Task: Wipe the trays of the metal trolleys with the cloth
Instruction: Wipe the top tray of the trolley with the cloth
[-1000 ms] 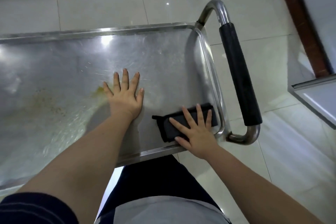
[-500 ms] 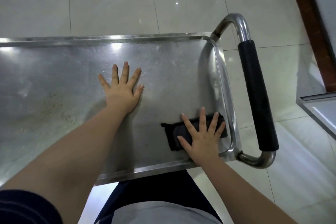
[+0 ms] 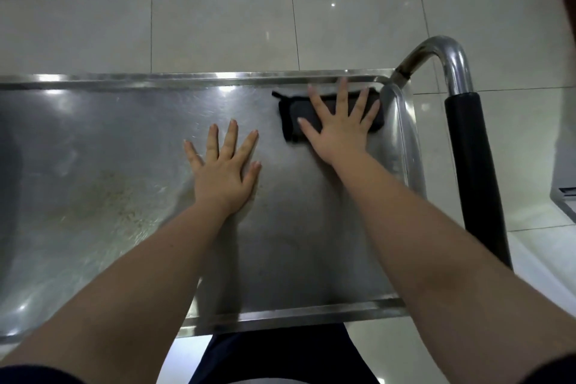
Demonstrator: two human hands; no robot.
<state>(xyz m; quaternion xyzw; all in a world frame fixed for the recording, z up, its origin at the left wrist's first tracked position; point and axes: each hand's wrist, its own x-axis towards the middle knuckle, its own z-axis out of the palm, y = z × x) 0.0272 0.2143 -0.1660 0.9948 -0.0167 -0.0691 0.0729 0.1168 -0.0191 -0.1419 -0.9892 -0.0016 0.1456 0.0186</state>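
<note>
Right hand [image 3: 338, 126] is pressing flat, fingers spread, on cloth [image 3: 293, 121] at tray's [image 3: 124, 196] far right corner. Left hand [image 3: 223, 171] is lying flat, open, holding nothing.

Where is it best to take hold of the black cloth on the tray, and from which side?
Probably pinch the black cloth at its free left end, coming from the middle of the tray. It lies flat in the far right corner with the rim close on two sides, and the right hand covers the rest.
</note>
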